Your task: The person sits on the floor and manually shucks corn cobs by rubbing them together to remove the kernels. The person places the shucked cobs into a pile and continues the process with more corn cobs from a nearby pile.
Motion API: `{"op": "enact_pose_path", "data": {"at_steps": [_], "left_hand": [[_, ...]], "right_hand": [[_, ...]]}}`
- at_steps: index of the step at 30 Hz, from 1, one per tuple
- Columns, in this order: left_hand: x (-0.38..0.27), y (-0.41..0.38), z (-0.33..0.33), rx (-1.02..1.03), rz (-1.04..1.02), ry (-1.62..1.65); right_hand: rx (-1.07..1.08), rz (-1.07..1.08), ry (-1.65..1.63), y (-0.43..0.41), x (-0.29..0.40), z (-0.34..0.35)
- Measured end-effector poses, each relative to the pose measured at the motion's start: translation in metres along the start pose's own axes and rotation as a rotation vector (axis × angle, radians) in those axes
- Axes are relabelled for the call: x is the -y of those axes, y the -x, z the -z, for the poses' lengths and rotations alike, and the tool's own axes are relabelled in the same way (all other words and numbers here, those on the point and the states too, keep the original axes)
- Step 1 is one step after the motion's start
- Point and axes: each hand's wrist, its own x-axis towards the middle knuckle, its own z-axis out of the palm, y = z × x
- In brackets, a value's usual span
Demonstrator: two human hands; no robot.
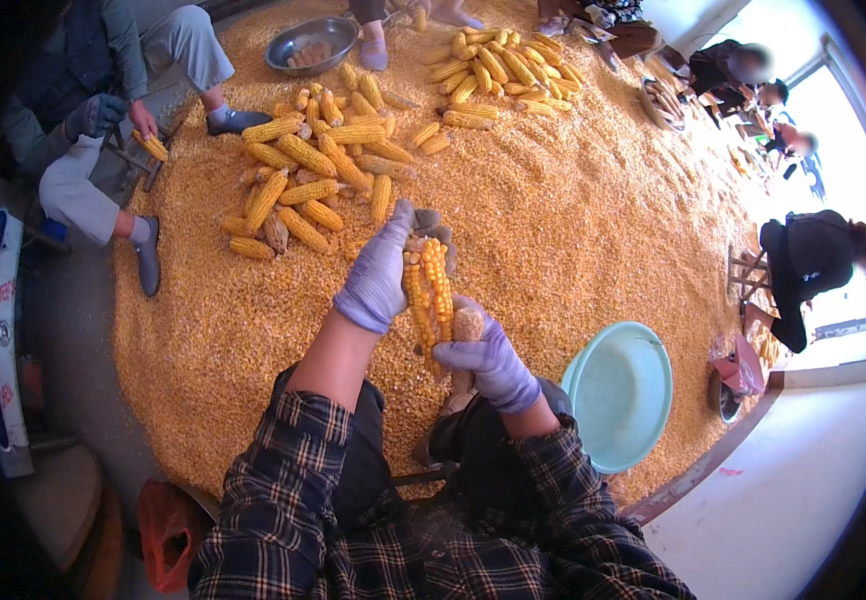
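Note:
Both my hands wear purple-and-grey work gloves. My left hand (pixel 380 274) grips the upper end of a corn cob (pixel 428 292), which still bears rows of yellow kernels with bare strips between them. My right hand (pixel 493 356) is closed around a bare, pinkish-tan corn cob (pixel 469 326) and presses against the lower part of the kernelled cob. The two cobs lie side by side, roughly upright in the view. Under them spreads a deep layer of loose corn kernels (pixel 553 247). Beyond my left hand lies a heap of whole yellow corn cobs (pixel 309 154).
A light-blue plastic basin (pixel 616 397) stands by my right knee. Farther off are a second cob heap (pixel 508 67) and a metal bowl (pixel 311 46) holding bare cobs. A seated person (pixel 76 97) holds a cob at the left. Several others sit along the far and right sides.

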Motion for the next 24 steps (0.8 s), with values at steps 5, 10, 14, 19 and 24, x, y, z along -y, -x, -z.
{"op": "enact_pose_path", "data": {"at_steps": [5,10,14,19,24], "left_hand": [[0.017,-0.003,-0.008,-0.123,-0.368,-0.687],[0.028,-0.008,-0.003,-0.186,-0.449,-0.793],[0.031,-0.014,0.016,-0.186,-0.352,-0.57],[0.023,-0.015,0.009,-0.097,-0.097,-0.173],[0.026,0.001,-0.018,-0.103,-0.37,-0.547]], "right_hand": [[-0.214,0.159,0.43,-0.009,-0.017,0.008],[-0.123,0.098,0.068,-0.009,-0.017,0.0],[0.014,-0.045,0.045,-0.002,0.0,0.001],[0.008,0.006,-0.004,-0.001,-0.004,0.006],[-0.073,0.034,-0.074,-0.006,-0.005,0.009]]}}
